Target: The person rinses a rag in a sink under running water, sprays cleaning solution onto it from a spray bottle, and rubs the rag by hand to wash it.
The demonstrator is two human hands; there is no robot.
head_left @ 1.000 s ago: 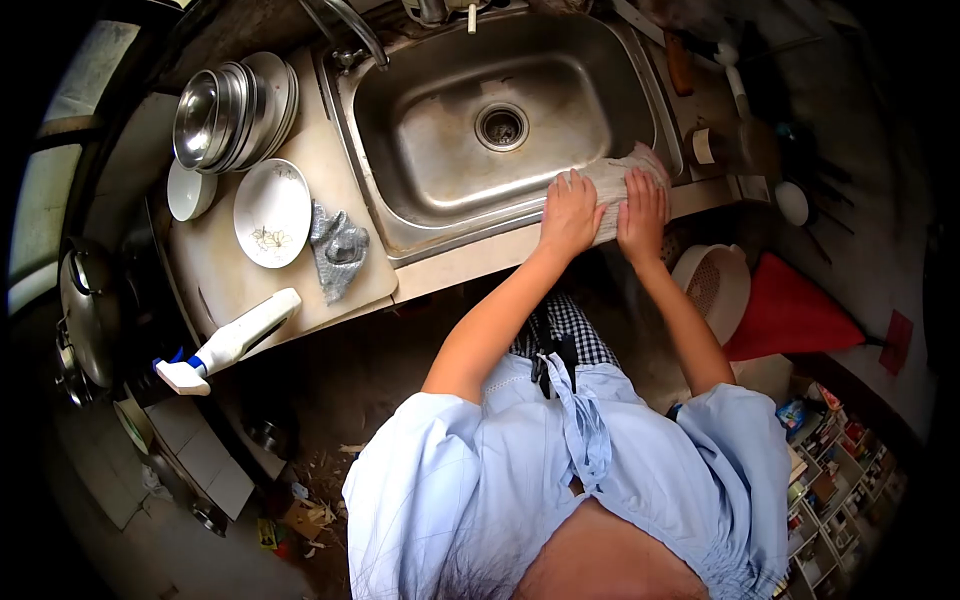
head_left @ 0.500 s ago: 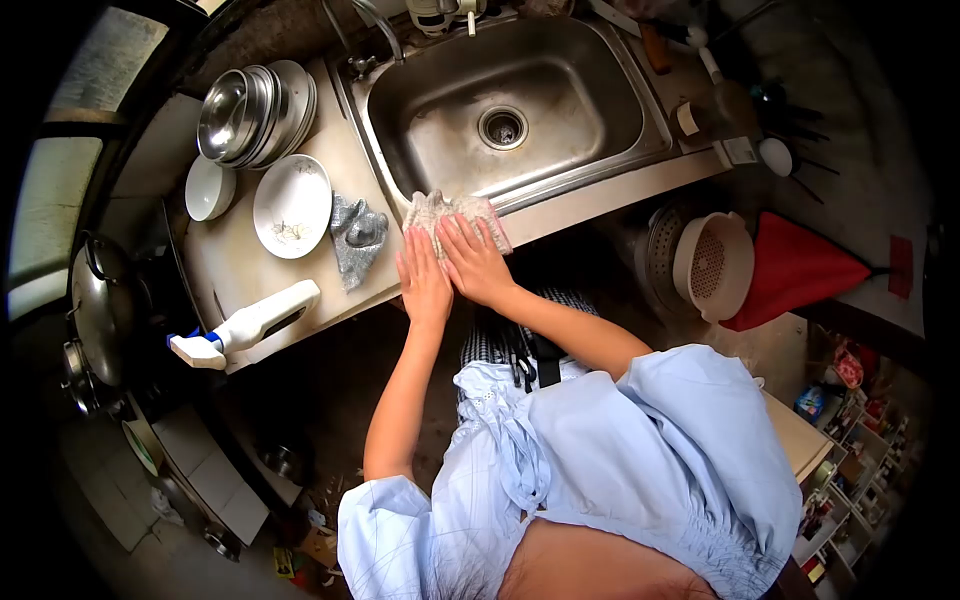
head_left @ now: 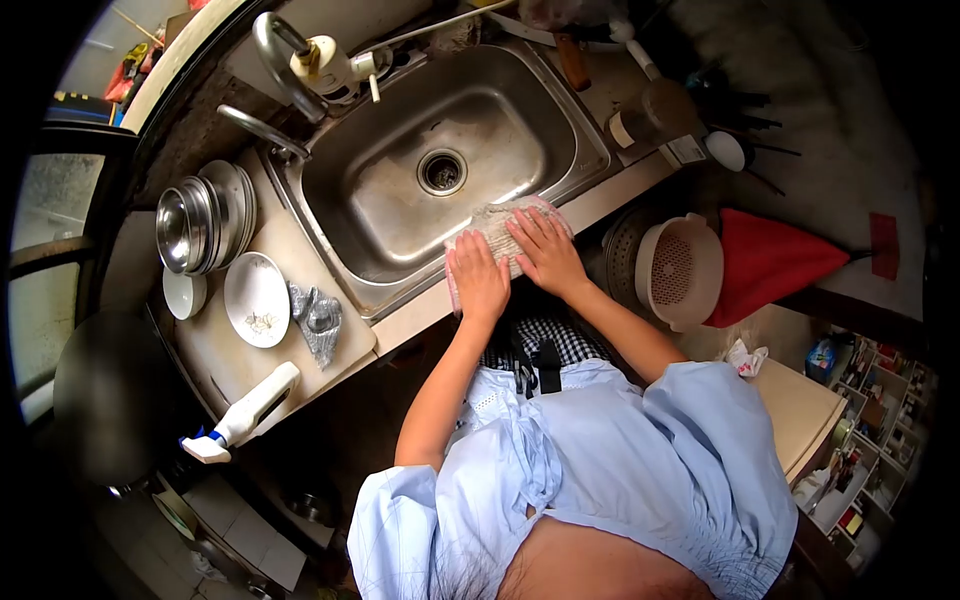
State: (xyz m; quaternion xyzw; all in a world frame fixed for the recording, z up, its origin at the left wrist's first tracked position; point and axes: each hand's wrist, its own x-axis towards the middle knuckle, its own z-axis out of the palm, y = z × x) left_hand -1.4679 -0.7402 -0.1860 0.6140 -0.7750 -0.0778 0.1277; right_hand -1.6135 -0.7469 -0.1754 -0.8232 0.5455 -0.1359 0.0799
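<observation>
A pale, pinkish cleaning cloth lies spread over the front rim of the steel sink and the counter strip before it. My left hand rests flat on the left part of the cloth, fingers stretched forward. On its right part lies my right hand, also flat with fingers spread. Neither hand is closed around the cloth. The rim beneath the cloth is hidden.
Left of the sink are stacked metal bowls, a small white bowl, a patterned dish, a crumpled grey plastic bag and a spray bottle. A faucet stands behind; a colander hangs right.
Both hands have slid the cloth rightward along the sink's front edge, away from the left corner. They are farther apart, and the cloth is more spread out. The camera view has also shifted.
</observation>
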